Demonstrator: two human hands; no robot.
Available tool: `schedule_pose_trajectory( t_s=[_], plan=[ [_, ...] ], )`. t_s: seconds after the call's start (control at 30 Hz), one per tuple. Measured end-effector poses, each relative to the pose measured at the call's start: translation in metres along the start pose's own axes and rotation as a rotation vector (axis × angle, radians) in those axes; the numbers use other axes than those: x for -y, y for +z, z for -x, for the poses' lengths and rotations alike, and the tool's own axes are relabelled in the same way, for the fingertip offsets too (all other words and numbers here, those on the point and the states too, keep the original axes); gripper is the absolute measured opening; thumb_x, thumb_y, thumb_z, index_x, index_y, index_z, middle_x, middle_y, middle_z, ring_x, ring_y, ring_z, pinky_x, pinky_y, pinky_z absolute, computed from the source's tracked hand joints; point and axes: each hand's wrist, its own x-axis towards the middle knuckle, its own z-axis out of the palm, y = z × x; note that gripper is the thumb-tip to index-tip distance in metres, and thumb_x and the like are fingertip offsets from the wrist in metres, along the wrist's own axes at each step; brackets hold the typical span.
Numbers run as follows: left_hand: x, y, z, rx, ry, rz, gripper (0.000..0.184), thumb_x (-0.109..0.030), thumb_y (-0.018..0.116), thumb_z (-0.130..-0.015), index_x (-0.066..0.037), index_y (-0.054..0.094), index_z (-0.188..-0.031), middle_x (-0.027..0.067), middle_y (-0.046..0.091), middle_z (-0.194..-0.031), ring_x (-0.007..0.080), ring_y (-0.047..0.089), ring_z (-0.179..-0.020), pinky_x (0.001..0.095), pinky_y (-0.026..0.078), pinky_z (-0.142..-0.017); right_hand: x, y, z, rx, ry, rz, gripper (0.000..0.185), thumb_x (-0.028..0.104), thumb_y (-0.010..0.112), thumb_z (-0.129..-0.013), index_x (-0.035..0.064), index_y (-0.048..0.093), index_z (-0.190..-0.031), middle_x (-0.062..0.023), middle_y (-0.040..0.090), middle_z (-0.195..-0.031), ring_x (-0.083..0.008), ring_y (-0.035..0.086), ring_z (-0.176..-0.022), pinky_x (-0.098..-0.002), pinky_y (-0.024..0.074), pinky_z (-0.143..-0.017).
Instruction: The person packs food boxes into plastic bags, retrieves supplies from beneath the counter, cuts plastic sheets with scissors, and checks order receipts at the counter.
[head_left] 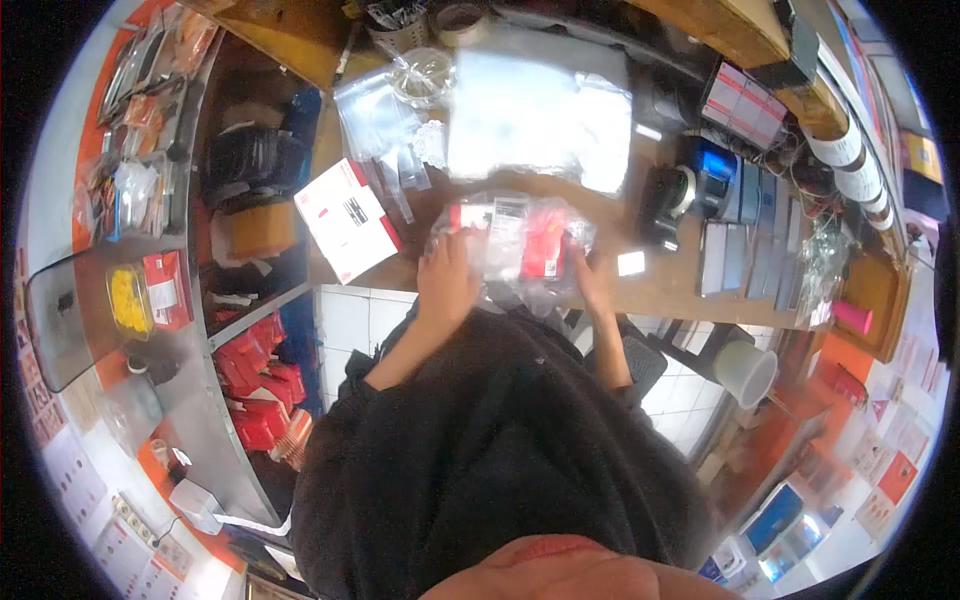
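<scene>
A crinkled clear plastic bag (pixel 500 262) lies at the front edge of the brown table, close to my body. Through the plastic show a red packet (pixel 543 243) on the right and a red-and-white piece on the left. My left hand (pixel 447 275) grips the bag's left side, its fingers curled over the plastic. At the opposite side, my right hand (pixel 592 277) has hold of the bag's edge, with the fingertips partly hidden. A white box with red edges (pixel 345 220) lies tilted to the left of the bag.
Behind the bag lies a stack of clear plastic sleeves (pixel 535 110). Loose clear bags (pixel 375 115) lie beside it. To the right are a black device (pixel 664 205), a small white card (pixel 631 263) and several phones (pixel 722 258). A shelf (pixel 262 318) stands at left.
</scene>
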Motion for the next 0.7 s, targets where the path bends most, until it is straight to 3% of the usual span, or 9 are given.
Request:
schedule_pose_trajectory(
  t_s=[0.1,0.17,0.23,0.33,0.37,0.43,0.5,0.6,0.7],
  plan=[
    [0.008,-0.058,0.002,-0.275,0.087,0.055,0.044,0.0,0.056,-0.07,-0.004,0.048,-0.113,0.0196,0.049,-0.105,0.0375,0.054,-0.088,0.0414,0.045,-0.076,-0.01,-0.018,-0.001,-0.128,-0.059,-0.041,0.042,0.032,0.071,-0.076,-0.0028,0.059,-0.096,-0.0082,0.059,-0.082,-0.0161,0.055,-0.074,-0.0301,0.0439,-0.063],
    [-0.003,-0.112,0.021,-0.418,-0.014,0.149,0.034,0.003,0.056,-0.07,-0.002,0.051,-0.104,0.0158,0.052,-0.095,0.0325,0.056,-0.081,0.0392,0.045,-0.07,0.036,-0.06,0.008,-0.296,-0.291,0.083,0.02,0.004,0.068,-0.07,0.0034,0.058,-0.086,-0.0018,0.051,-0.074,-0.0093,0.048,-0.067,-0.0245,0.0409,-0.057],
    [-0.023,-0.156,0.043,-0.432,-0.102,0.227,0.03,0.003,0.06,-0.071,-0.001,0.053,-0.1,0.0106,0.058,-0.088,0.02,0.057,-0.067,0.0326,0.046,-0.066,0.073,-0.097,0.023,-0.311,-0.194,-0.107,0.025,-0.01,0.061,-0.065,0.0049,0.058,-0.085,0.0003,0.047,-0.071,-0.0093,0.043,-0.059,-0.0231,0.0382,-0.053],
    [-0.015,-0.158,0.056,-0.314,0.103,0.161,0.025,0.002,0.061,-0.072,0.0,0.054,-0.096,0.0107,0.061,-0.084,0.0179,0.06,-0.074,0.0294,0.046,-0.068,0.098,-0.122,0.04,-0.244,-0.135,0.094,0.011,-0.003,0.061,-0.072,0.003,0.058,-0.081,-0.0008,0.054,-0.07,-0.0087,0.05,-0.065,-0.025,0.04,-0.052],
    [-0.02,-0.159,0.057,-0.067,0.193,0.272,0.02,0.0,0.06,-0.077,0.001,0.055,-0.095,0.0112,0.063,-0.082,0.0173,0.061,-0.076,0.0282,0.047,-0.069,0.098,-0.128,0.041,-0.117,-0.045,0.228,0.005,0.002,0.061,-0.075,0.0022,0.058,-0.079,-0.0016,0.057,-0.07,-0.009,0.053,-0.069,-0.0256,0.0409,-0.053],
    [-0.026,-0.154,0.053,0.174,0.276,0.379,0.015,-0.003,0.06,-0.081,0.003,0.056,-0.095,0.0117,0.065,-0.081,0.0166,0.063,-0.078,0.027,0.047,-0.071,0.091,-0.13,0.04,0.113,0.099,0.114,0.016,0.016,0.062,-0.082,0.0003,0.059,-0.083,-0.0029,0.059,-0.07,-0.0092,0.053,-0.07,-0.0251,0.0426,-0.061],
    [-0.027,-0.139,0.033,0.549,0.198,0.886,0.016,-0.01,0.051,-0.091,0.004,0.055,-0.099,0.0147,0.066,-0.078,0.0214,0.065,-0.074,0.0289,0.048,-0.067,0.103,-0.121,0.039,0.433,-0.152,-0.455,0.018,0.019,0.06,-0.085,0.0018,0.061,-0.084,-0.0043,0.061,-0.075,-0.0083,0.053,-0.071,-0.0249,0.0418,-0.063],
    [-0.061,-0.156,0.028,0.121,0.289,1.178,0.035,-0.022,0.037,-0.098,0.008,0.051,-0.109,0.0202,0.066,-0.08,0.0244,0.064,-0.064,0.0311,0.052,-0.063,0.128,-0.12,0.015,0.13,-0.385,-0.923,0.028,0.023,0.054,-0.092,0.0019,0.05,-0.11,-0.0059,0.06,-0.078,-0.0136,0.057,-0.071,-0.0255,0.0446,-0.065],
    [-0.074,-0.163,0.008,-0.094,0.204,1.408,0.048,-0.028,0.033,-0.099,0.015,0.047,-0.115,0.0212,0.065,-0.077,0.0251,0.064,-0.056,0.0295,0.052,-0.048,0.147,-0.125,-0.01,0.092,-0.31,-0.75,0.021,0.018,0.05,-0.094,-0.0003,0.051,-0.105,-0.0098,0.062,-0.075,-0.0158,0.061,-0.067,-0.0287,0.0498,-0.064]
  ],
)
